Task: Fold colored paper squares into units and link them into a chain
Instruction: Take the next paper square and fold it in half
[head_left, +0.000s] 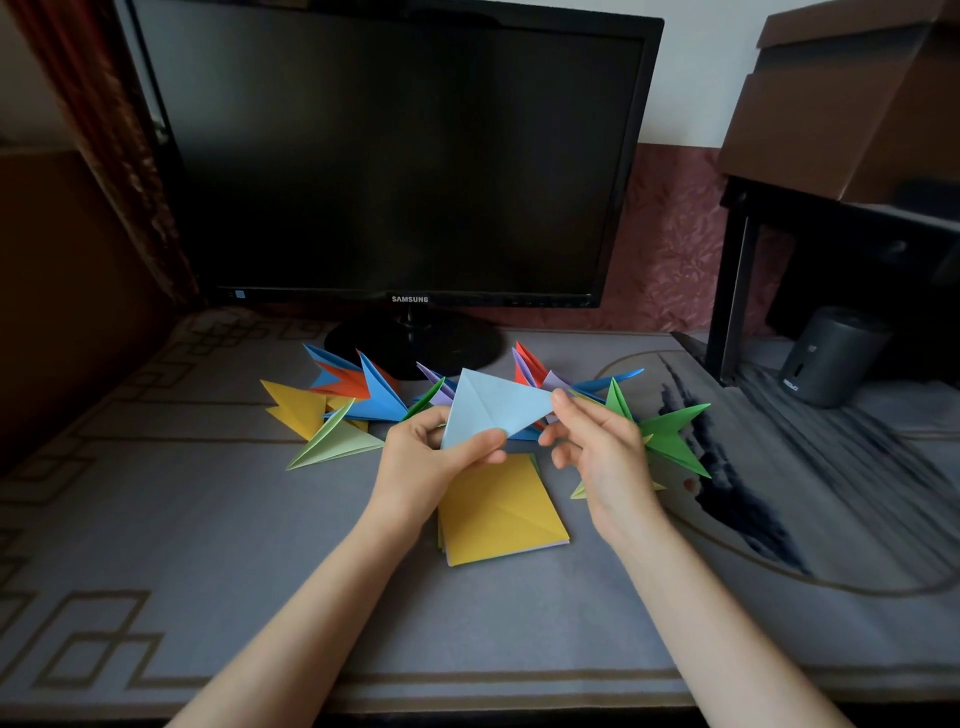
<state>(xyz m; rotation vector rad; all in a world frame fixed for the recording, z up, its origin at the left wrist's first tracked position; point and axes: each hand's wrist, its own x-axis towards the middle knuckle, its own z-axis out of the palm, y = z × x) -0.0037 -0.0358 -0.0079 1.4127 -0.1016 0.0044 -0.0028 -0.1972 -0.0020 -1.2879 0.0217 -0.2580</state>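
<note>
Here, bench: a grey cloth (218, 519) with tan key-pattern borders and a dark ink-wash design at the right of the frame covers it.
Room: a black Samsung monitor (389, 150), screen dark, fills the upper centre on its round stand; a reddish curtain (98, 130) hangs at the upper left; a brown cardboard box (852, 98) sits on a dark shelf at the upper right, with a dark cylindrical speaker (831, 356) below it.
Light blue paper (493, 405): folded into a triangle, held in the air at the centre of the frame, above the bench.
Left hand (431, 457): thumb and fingers pinch the triangle's lower edge.
Right hand (602, 452): fingertips pinch the triangle's right corner.
Yellow paper stack (498, 514): flat on the cloth, just below the hands.
Folded units (358, 400): blue, orange, yellow, green and purple points spread in an arc behind the hands, in front of the monitor stand.
</note>
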